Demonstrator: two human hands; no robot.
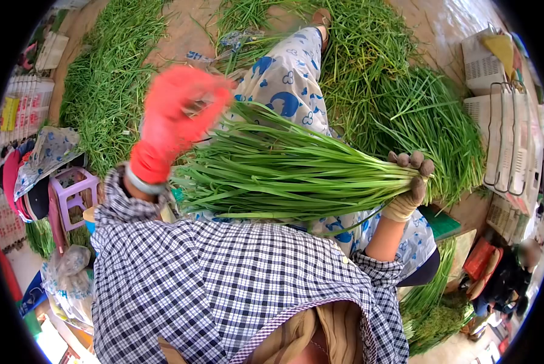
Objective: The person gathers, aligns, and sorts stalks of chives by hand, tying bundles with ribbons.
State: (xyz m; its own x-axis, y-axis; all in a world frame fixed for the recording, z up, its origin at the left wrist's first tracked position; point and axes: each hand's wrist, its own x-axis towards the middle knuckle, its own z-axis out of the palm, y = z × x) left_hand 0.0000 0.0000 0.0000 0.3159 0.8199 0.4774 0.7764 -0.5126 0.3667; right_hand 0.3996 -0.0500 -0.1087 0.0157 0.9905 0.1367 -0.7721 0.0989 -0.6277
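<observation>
Tan and brown glove fabric is covering your right hand (414, 191), which is clamping firmly around the pale stem ends of a green bunch (284, 170). The leaves are fanning out leftward from that grip, over your lap. Near their tips, your left hand (181, 112) is blurring in a red glove; whether its fingers are closing on anything, I cannot tell. Just beyond the right-hand grip a green heap (433, 115) is lying; farther right, pale crates (507, 142) are standing.
</observation>
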